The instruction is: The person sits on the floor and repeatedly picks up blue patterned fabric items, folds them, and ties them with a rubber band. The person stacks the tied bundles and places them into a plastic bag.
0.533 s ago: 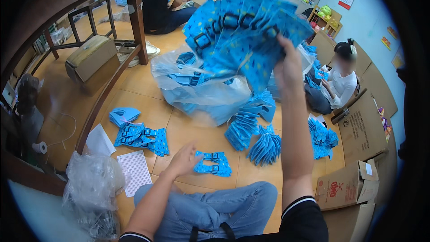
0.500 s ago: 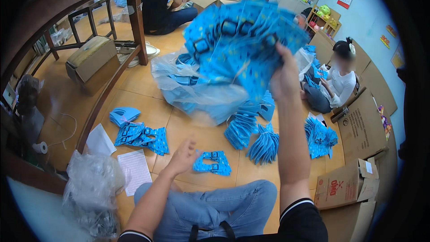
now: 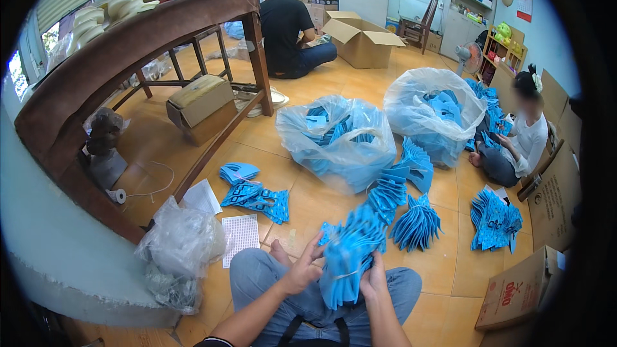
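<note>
Low over my lap is a thick bundle of flat blue cut pieces (image 3: 347,260), bound round the middle with a pale tie and slightly blurred. My right hand (image 3: 374,277) grips its right side, the thumb lying along the edge. Against the left side is my left hand (image 3: 303,271), its fingers apart and close to the pieces. Behind the bundle, a small blue patterned piece (image 3: 326,231) on the floor is mostly covered. Fanned blue stacks (image 3: 416,223) lie just beyond, to the right. Blue pieces with black buckles (image 3: 257,199) rest to the left, near a printed sheet (image 3: 240,239).
Two clear plastic bags (image 3: 334,170) of blue pieces stand ahead. Another buckled stack (image 3: 495,220) and a carton (image 3: 519,289) are at the right. A wooden table (image 3: 148,64) and crumpled plastic (image 3: 180,238) flank my left. Two people sit farther off; an open box (image 3: 360,42) stands behind.
My right hand has come down from in front of the bags to my lap with the blue bundle. My left hand has moved from the floor piece to the bundle's side. The view has tilted up.
</note>
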Motion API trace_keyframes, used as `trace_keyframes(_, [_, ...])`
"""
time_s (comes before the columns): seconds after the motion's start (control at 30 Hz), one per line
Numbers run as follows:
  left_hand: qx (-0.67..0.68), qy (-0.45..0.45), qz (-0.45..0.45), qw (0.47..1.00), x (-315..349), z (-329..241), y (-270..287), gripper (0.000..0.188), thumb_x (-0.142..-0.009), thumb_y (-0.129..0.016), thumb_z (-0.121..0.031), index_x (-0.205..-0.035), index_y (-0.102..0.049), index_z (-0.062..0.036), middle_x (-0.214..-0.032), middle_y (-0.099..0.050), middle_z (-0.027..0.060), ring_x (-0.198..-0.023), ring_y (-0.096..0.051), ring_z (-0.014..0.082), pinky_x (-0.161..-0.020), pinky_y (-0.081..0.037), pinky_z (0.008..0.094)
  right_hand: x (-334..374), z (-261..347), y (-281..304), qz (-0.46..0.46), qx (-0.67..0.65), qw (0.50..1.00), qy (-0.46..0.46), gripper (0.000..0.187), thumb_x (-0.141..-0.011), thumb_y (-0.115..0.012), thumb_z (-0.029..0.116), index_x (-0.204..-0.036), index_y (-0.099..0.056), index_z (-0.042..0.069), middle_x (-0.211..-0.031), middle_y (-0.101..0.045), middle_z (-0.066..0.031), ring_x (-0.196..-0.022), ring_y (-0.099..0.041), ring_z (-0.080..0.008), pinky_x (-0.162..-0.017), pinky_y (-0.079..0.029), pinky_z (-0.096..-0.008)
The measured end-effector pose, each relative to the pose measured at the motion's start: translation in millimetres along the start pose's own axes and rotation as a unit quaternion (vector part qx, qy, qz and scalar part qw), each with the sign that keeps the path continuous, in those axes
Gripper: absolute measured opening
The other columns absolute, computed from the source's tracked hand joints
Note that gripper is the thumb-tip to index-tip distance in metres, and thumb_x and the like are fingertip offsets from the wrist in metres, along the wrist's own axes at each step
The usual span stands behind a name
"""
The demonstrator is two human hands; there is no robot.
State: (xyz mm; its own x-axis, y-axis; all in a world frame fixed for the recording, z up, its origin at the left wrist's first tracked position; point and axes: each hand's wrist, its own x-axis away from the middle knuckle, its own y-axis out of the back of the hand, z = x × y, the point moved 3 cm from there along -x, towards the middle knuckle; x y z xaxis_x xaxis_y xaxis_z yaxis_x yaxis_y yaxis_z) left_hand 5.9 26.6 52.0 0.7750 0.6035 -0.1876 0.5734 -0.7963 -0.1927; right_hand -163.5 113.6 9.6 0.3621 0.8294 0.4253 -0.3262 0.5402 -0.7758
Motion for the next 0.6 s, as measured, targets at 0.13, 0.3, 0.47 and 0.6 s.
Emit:
trace_keyframes(0.13, [-0.316,-0.048,0.009,0.947,2,-38,-42,0.108,-0.078,-0.075,-0.056,-0.151,-0.023,0.0034,-0.15,-0.033,0.03,-0.139,-0.038,0.0402,-0.113,-0.032,0.0448,21,-1,6,0.06,-0.034,0.997,-0.036,0.052,-0.103,-0.041,0.041,-0.139,-0.048,0.004,-0.135,-0.056,-0.0168,-0.121,-0.057,-0.0311,-0.104,-0.046,-0.0465])
trace_keyframes(0.3, [-0.392,-0.019,0.014,0.92,11,-46,-59,0.098,-0.083,-0.069,-0.056,-0.148,-0.03,0.0061,-0.148,-0.033,0.0351,-0.139,-0.034,0.0466,-0.113,-0.031,0.0454,58,-28,33,0.004,-0.004,0.994,-0.112,0.049,-0.1,-0.051,0.034,-0.138,-0.048,0.003,-0.133,-0.057,-0.0177,-0.117,-0.06,-0.0315,-0.1,-0.05,-0.0474])
trace_keyframes(0.47, [-0.37,0.08,0.03,0.925,23,-41,-70,0.092,-0.089,-0.061,-0.055,-0.146,-0.03,0.0098,-0.149,-0.033,0.033,-0.136,-0.038,0.0445,-0.111,-0.034,0.0438,78,-22,44,-0.117,0.128,0.985,0.013,0.053,-0.096,-0.061,0.018,-0.142,-0.039,0.005,-0.134,-0.054,-0.0145,-0.112,-0.062,-0.0268,-0.092,-0.053,-0.044])
trace_keyframes(0.6, [-0.316,0.121,0.009,0.941,28,-50,-60,0.083,-0.091,-0.064,-0.044,-0.147,-0.031,0.0085,-0.144,-0.043,0.0289,-0.126,-0.051,0.0367,-0.104,-0.042,0.0387,86,-14,34,-0.051,0.273,0.954,0.116,0.062,-0.096,-0.062,0.017,-0.148,-0.03,0.005,-0.139,-0.049,-0.0128,-0.125,-0.05,-0.0229,-0.103,-0.043,-0.0363])
